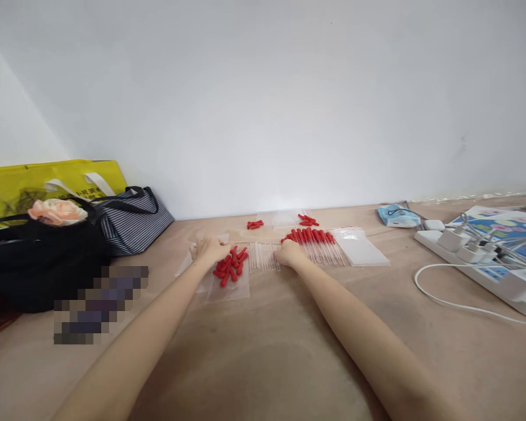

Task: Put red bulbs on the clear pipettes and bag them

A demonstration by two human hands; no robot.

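Observation:
My left hand (209, 250) rests over clear plastic bags (217, 290), its fingers partly spread, beside a pile of red rubber bulbs (231, 266). My right hand (290, 254) is closed at the right end of a row of clear thin tubes (262, 256); what its fingers hold is too small to make out. Just right of it lies a row of tubes fitted with red bulbs (318, 240). An empty-looking clear bag (362, 247) lies to the right of that row. Farther back are two small groups of red bulbs (255, 224).
At the left stand a black bag (39, 263), a striped bag (135, 225) and a yellow bag (107, 169). On the right are a blue mask pack (398, 216), a white power strip (486, 275) with cables and printed sheets (499, 225). A wall bounds the table behind.

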